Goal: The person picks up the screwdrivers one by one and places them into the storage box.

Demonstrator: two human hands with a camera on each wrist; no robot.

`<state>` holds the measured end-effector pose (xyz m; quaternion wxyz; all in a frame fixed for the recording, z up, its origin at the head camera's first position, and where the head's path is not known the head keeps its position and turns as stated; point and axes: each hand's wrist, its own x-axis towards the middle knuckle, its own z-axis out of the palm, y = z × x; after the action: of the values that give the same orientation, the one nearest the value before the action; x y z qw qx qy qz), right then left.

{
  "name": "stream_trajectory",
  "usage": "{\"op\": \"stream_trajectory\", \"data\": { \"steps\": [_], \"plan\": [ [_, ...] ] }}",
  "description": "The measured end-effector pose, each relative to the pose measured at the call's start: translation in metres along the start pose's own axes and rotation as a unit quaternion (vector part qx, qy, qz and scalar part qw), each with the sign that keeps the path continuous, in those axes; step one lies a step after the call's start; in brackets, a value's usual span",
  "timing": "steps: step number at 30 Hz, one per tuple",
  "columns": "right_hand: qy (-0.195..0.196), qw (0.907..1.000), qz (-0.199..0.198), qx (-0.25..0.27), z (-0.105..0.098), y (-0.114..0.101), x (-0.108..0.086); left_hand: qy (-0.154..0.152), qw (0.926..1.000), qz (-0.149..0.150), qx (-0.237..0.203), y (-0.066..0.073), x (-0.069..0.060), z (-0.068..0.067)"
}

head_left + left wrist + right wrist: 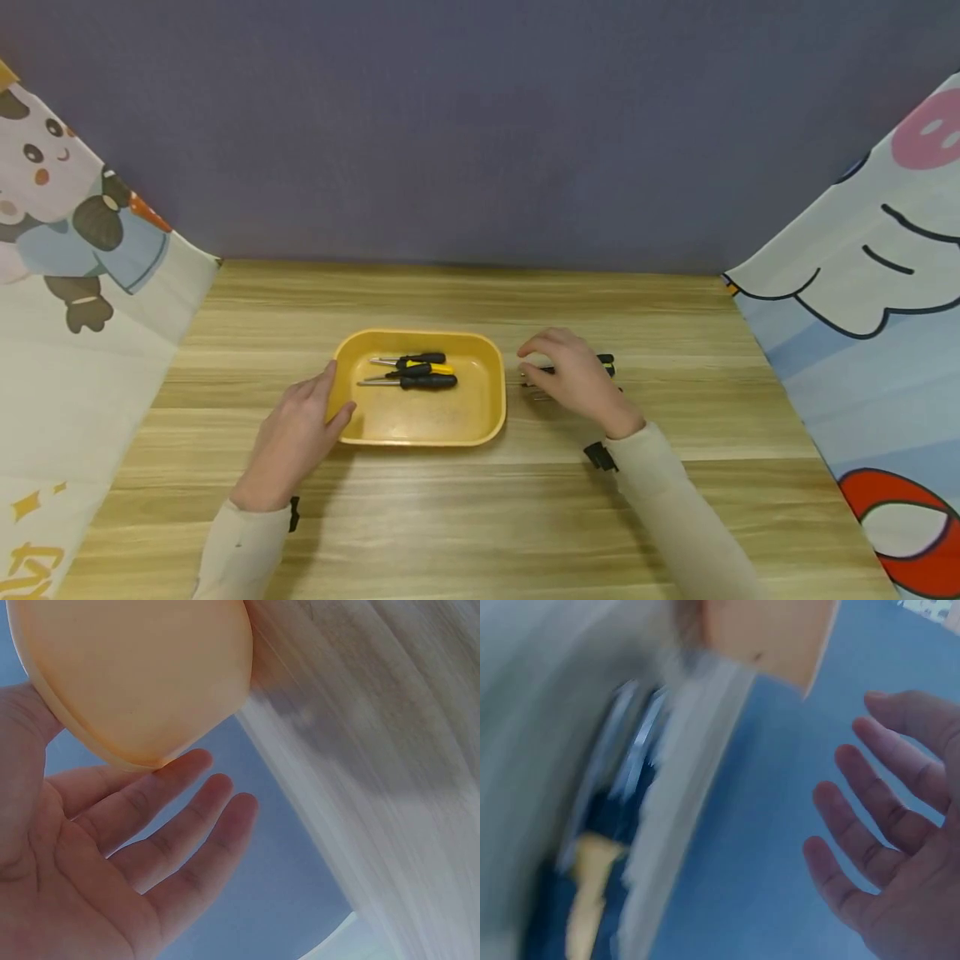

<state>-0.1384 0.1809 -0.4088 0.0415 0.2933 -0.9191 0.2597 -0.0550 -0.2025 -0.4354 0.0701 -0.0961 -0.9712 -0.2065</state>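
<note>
A yellow plastic tray (420,423) stands on the table, and several screwdrivers (429,381) with black or black-and-yellow handles lie inside it. My left hand (296,427) is at the tray's left end, its fairly straight fingers touching the outside and the thumb reaching over the rim. Right of the tray, my right hand (573,379) hovers with spread, slightly bent fingers and holds nothing. Beneath it lie more screwdrivers (606,359), partly hidden by the hand. The right wrist view shows one black-and-yellow handle (589,892), blurred, beside the palm.
The wood-grain table (450,517) ends at a dark blue-grey wall panel (465,133). Printed cartoon sheets border it at the left (97,333) and right (862,358).
</note>
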Motion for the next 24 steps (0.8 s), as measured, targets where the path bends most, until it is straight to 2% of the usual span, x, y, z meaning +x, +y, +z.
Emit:
{"op": "stream_trajectory", "data": {
  "steps": [6,12,16,20,24],
  "plan": [
    [0.029,0.9973,0.043,0.051,-0.008,0.038,-0.033,-0.001,1.0000,-0.001,-0.003,0.001,0.000,0.001],
    [0.035,0.9956,0.082,0.029,-0.014,0.066,-0.062,-0.001,1.0000,-0.003,-0.003,0.001,0.000,0.001],
    [0.043,0.9954,0.085,0.012,-0.012,0.081,-0.077,-0.001,1.0000,-0.005,-0.003,0.001,0.000,0.001],
    [0.042,0.9943,0.099,-0.003,-0.011,0.089,-0.087,0.001,1.0000,-0.003,-0.002,0.001,0.000,0.001],
    [0.023,0.9921,0.123,-0.013,-0.011,0.093,-0.093,0.006,1.0000,0.002,-0.001,0.002,-0.001,0.001]
  ]
}}
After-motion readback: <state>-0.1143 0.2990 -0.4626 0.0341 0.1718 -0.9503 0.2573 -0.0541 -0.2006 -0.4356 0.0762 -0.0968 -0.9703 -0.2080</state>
